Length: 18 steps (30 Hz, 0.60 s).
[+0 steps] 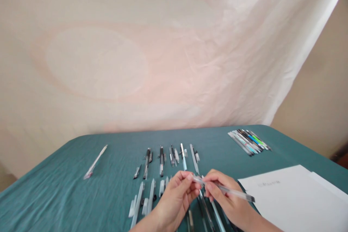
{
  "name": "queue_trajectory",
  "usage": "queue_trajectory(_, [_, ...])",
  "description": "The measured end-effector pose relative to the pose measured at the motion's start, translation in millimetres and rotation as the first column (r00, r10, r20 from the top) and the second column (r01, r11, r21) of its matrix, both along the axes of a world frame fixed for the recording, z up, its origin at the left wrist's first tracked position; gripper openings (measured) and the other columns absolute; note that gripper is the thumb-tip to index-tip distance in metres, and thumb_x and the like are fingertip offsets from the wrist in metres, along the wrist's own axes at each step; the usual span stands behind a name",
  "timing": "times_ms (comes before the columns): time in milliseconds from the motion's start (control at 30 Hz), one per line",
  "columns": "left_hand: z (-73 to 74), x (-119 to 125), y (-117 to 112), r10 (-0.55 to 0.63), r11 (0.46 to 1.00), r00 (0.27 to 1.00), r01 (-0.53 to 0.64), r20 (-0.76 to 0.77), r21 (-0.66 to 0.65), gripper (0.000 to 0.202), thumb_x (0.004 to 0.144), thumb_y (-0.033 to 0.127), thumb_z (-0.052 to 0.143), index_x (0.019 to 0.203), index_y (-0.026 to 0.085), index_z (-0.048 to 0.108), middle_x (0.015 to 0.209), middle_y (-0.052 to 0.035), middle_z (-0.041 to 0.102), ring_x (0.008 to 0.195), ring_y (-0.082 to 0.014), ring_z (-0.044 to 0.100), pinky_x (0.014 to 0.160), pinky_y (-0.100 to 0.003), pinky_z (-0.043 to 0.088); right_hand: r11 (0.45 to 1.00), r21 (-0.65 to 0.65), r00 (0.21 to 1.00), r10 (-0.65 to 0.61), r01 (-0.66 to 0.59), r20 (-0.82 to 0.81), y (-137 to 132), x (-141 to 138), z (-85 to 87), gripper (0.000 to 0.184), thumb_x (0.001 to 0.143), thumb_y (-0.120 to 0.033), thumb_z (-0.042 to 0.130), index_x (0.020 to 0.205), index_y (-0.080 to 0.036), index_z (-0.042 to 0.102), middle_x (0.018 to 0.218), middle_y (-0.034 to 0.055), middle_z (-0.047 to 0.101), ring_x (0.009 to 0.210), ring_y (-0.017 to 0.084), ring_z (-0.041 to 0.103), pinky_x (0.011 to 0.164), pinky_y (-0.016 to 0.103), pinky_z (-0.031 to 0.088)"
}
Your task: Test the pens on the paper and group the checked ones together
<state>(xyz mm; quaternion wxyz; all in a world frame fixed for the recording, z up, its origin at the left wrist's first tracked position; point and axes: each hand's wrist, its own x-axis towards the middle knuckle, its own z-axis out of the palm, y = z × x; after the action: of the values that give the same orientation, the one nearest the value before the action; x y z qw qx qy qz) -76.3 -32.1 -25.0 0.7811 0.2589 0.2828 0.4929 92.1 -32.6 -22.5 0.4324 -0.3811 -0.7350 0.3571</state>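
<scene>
Both hands meet low in the middle of the view over a teal tablecloth (pixel 81 185), sharing one clear pen (pixel 225 189). The left hand (pixel 174 197) pinches the pen's left end between thumb and fingertips, while the right hand (pixel 228 197) grips the barrel just beside it, leaving the rest of the pen slanting out to the right past the knuckles. Loose pens and pen parts (pixel 163 161) lie just beyond and beneath the hands. A white sheet of paper (pixel 293 195) lies to the right, a bundle of pens (pixel 248 140) at the far right, and a single pen (pixel 95 162) well apart on the left.
</scene>
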Motion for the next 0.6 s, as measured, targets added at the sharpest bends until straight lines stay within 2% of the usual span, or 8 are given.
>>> queue_trajectory(233, [4.1,3,-5,-0.021,1.000,1.000,0.021,-0.002,0.020,0.009,0.080,0.018,0.060,0.078,0.015,0.051,0.070,-0.0021,0.060,0.066,-0.0075,0.057,0.069,-0.020,0.047,0.995,-0.084,0.997,0.043,-0.049,-0.070,-2,-3,-1.9,0.021,0.088,-0.031,0.044,0.083,-0.016,0.058,0.069,0.0002,0.054,0.056,0.010,0.053,0.054,0.021,0.043])
queue_trajectory(367, [3.0,2,-3,0.060,0.998,0.998,-0.059,-0.022,0.018,0.013,0.077,0.015,0.062,0.081,0.016,0.050,0.071,0.0001,0.059,0.065,-0.0060,0.057,0.069,-0.018,0.047,0.988,-0.119,0.992,0.083,-0.094,-0.096,-2,-4,0.3,0.021,0.086,-0.033,0.046,0.090,-0.016,0.058,0.071,0.0015,0.056,0.058,0.010,0.054,0.055,0.022,0.043])
queue_trajectory(467, [0.3,-1,3,0.166,0.986,0.984,-0.165,-0.069,0.012,0.017,0.075,0.013,0.065,0.082,0.016,0.050,0.074,-0.0004,0.060,0.064,-0.0056,0.056,0.069,-0.017,0.048,0.975,-0.169,0.978,0.116,-0.145,-0.171,-3,1,5.2,0.026,0.087,-0.037,0.043,0.098,-0.016,0.055,0.076,0.0033,0.058,0.056,0.010,0.053,0.053,0.022,0.042])
queue_trajectory(533, [-1.7,-3,8,0.241,0.971,0.965,-0.240,-0.103,0.023,0.018,0.074,0.013,0.065,0.082,0.016,0.050,0.076,-0.0018,0.061,0.065,-0.0060,0.057,0.070,-0.018,0.048,0.979,-0.180,0.975,0.050,-0.090,-0.217,-2,5,7.5,0.029,0.089,-0.038,0.038,0.096,-0.016,0.056,0.072,0.0022,0.058,0.051,0.009,0.051,0.050,0.022,0.041])
queue_trajectory(600, [-3.6,-5,12,0.297,0.955,0.946,-0.293,-0.129,0.048,0.019,0.073,0.015,0.066,0.083,0.015,0.050,0.078,-0.0032,0.063,0.066,-0.0067,0.058,0.071,-0.019,0.048,0.982,-0.190,0.975,-0.059,0.018,-0.213,0,8,7.9,0.032,0.091,-0.039,0.034,0.089,-0.015,0.057,0.063,-0.0001,0.055,0.047,0.009,0.049,0.047,0.021,0.040])
